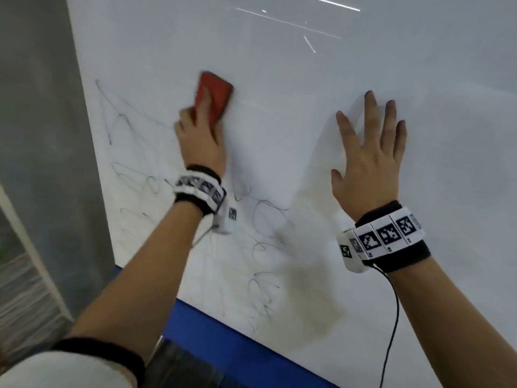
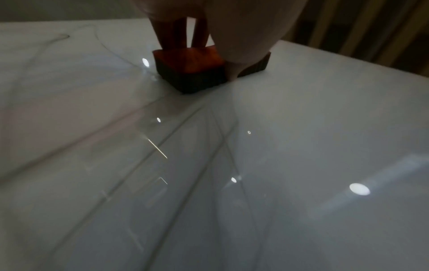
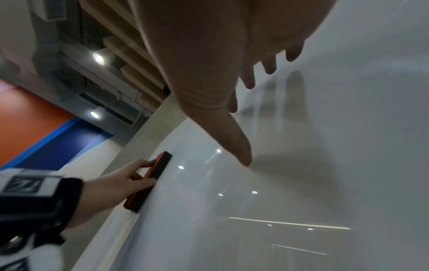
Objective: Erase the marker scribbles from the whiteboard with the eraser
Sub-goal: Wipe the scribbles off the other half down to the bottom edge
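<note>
The glossy whiteboard [image 1: 307, 79] fills most of the head view. Thin black marker scribbles [image 1: 260, 219] cover its lower left part, from the upper left corner down to the bottom edge. My left hand [image 1: 200, 130] grips a red eraser [image 1: 216, 93] with a dark felt base [image 2: 192, 80] and presses it flat on the board, above the scribbles. In the right wrist view the eraser [image 3: 148, 181] shows edge-on under the fingers. My right hand [image 1: 369, 152] lies flat on the board with its fingers spread, right of the eraser, holding nothing.
A blue ledge [image 1: 237, 340] runs along the board's bottom edge. A grey wall [image 1: 42, 135] borders the board on the left. A black cable [image 1: 391, 326] hangs from my right wristband. The board's right half carries no marks, only light reflections.
</note>
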